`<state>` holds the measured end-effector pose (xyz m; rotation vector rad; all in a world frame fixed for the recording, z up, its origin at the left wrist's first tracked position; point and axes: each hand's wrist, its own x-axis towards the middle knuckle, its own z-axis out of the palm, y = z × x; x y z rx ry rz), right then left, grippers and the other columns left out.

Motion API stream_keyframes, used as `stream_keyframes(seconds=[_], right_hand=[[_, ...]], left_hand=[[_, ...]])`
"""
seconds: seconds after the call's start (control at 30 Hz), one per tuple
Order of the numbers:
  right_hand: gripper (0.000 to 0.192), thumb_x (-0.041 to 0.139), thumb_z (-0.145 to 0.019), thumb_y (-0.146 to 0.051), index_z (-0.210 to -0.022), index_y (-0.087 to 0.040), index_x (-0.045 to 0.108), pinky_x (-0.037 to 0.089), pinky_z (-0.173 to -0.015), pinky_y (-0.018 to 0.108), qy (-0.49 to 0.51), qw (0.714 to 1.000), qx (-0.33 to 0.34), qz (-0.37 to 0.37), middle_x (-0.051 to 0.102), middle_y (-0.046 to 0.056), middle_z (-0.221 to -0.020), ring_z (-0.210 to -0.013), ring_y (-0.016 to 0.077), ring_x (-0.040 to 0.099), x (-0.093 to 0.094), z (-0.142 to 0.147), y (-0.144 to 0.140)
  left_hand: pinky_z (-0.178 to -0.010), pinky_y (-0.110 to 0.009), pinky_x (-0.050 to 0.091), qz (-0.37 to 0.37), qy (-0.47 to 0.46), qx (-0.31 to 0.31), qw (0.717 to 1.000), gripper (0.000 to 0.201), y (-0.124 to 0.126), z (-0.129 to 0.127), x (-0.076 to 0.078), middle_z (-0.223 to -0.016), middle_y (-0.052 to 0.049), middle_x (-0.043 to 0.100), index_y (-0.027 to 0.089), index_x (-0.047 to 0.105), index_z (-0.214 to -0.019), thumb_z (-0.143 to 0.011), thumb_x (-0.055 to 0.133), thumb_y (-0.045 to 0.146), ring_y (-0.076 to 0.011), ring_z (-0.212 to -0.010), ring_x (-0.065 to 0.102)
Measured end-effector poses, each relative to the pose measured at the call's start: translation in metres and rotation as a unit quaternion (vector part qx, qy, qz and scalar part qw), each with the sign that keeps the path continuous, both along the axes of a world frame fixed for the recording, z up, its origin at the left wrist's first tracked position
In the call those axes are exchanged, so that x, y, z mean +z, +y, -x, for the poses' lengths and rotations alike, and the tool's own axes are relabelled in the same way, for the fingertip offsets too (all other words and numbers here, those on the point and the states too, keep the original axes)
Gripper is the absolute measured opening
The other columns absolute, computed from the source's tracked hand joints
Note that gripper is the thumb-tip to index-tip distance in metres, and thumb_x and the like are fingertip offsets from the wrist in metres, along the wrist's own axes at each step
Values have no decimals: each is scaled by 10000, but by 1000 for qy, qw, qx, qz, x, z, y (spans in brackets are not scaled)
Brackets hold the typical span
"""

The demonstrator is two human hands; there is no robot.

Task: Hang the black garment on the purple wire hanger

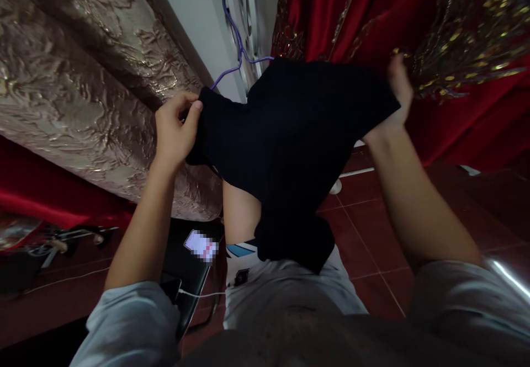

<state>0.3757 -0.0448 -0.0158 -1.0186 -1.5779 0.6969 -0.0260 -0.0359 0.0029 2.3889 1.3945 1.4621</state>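
- While the dark cloth (290, 129) spreads between your two hands, above your lap, its upper edge meets the purple hanger (240, 49), and its lower part falls to your pale shorts (265, 267).
- Your left hand (178, 124) pinches the upper left corner of this cloth between thumb and fingers.
- Your right hand (401, 96) is at the right edge, with the wrist partly covered; its fingers are blurred, so I cannot tell if they grip anything.
- For good work, I advise you to draw both sides apart gently and evenly, so the fabric lies flat and does not slip from the hanger. The bunched lower part seems to need some smoothing.
- Behind the hanger stands a white metal rack (250, 19); its bars could catch the hanger.
- Near your right fingers, the red fabric (467, 118) carries gold sequins, which could snag the cloth.
- Beside your left hand is the embossed beige fabric (95, 80), leaving little room for that elbow.
- Lower on the left, a lit phone (199, 244) lies on a black seat (178, 234); mind also the white cable (202, 295) near your leg.
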Motion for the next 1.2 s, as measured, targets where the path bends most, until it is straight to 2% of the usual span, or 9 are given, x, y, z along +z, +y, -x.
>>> stream_keyframes(seconds=[0.07, 0.23, 0.33, 0.43, 0.5, 0.63, 0.8, 0.97, 1.2], right_hand=[[818, 116, -1011, -706, -1038, -199, 757, 491, -721, 319, 34, 999, -30, -27, 742, 59, -1099, -1047, 152, 684, 14, -4, 8], [611, 155, -1061, -420, -1130, -212, 726, 470, -642, 275, 90, 995, -37, -34, 753, 32, -1016, -956, 94, 704, 59, 22, 10], [520, 337, -1060, -528, -992, -194, 730, 546, -769, 277, 132, 984, 118, 27, 749, -7, -925, -964, 128, 714, 60, 37, -8], [741, 504, -837, -867, -936, -174, 750, 597, -855, 346, 73, 920, 363, 127, 768, 37, -909, -908, 197, 734, 39, 41, -19], [811, 511, -811, -891, -1001, -146, 767, 609, -873, 400, -11, 902, 406, 150, 771, 105, -920, -885, 236, 740, 20, 46, -18], [648, 768, -814, -510, -1334, -138, 658, 493, -1101, 539, -169, 967, 190, -37, 681, 180, -1290, -1242, 340, 632, -20, 76, -7], [1082, 788, -745, -277, -1653, -203, 205, 163, -1288, 623, -280, 923, 72, -255, 252, 159, -1670, -1585, 389, 170, -54, 120, -11], [986, 739, -765, -372, -1618, -239, 262, 360, -1156, 617, -264, 920, 27, -288, 471, 154, -1438, -1354, 393, 456, -76, 101, -10], [1008, 771, -716, -453, -1597, -204, 348, 382, -1057, 622, -298, 907, -233, -188, 483, 192, -1343, -1242, 399, 468, -49, 13, -10]], left_hand=[[-774, -305, 477, -6, 0, 3, 1000, 423, -1, -3, 4, -865, 10, 647, 157, 677, -987, -1029, 543, 557, -116, -813, 595], [-792, -316, 493, 18, -52, 15, 998, 343, 9, -16, 9, -838, 14, 629, 179, 668, -938, -990, 619, 515, -140, -851, 632], [-823, -336, 518, 17, -78, -7, 997, 223, 19, -13, 1, -845, -6, 664, 213, 683, -903, -920, 713, 434, -180, -854, 648], [-886, -354, 525, 7, -74, -46, 996, 165, 21, -7, -9, -833, -29, 681, 216, 699, -806, -904, 683, 347, -200, -876, 657], [-935, -372, 525, 3, -55, -92, 994, 282, 13, -8, -11, -815, -46, 680, 211, 655, -647, -898, 669, 339, -206, -885, 666], [-1167, -440, 436, 43, -2, -271, 962, 531, -18, -24, 2, -828, -58, 681, 218, 553, -456, -898, 722, 458, -233, -1025, 708], [-1183, -466, 452, 118, -3, -387, 914, 582, -62, -63, 27, -1040, -92, 750, 222, 598, -450, -921, 688, 552, -274, -1210, 680], [-1210, -498, 435, 225, -103, -319, 915, 153, -68, -61, 25, -1325, -104, 690, 195, 808, -908, -836, 836, 327, -296, -1283, 647], [-1091, -524, 551, 371, -443, -225, 785, 708, -47, 9, -25, -1208, -131, 744, 176, 702, -1257, -964, 427, 759, -343, -1323, 619]])
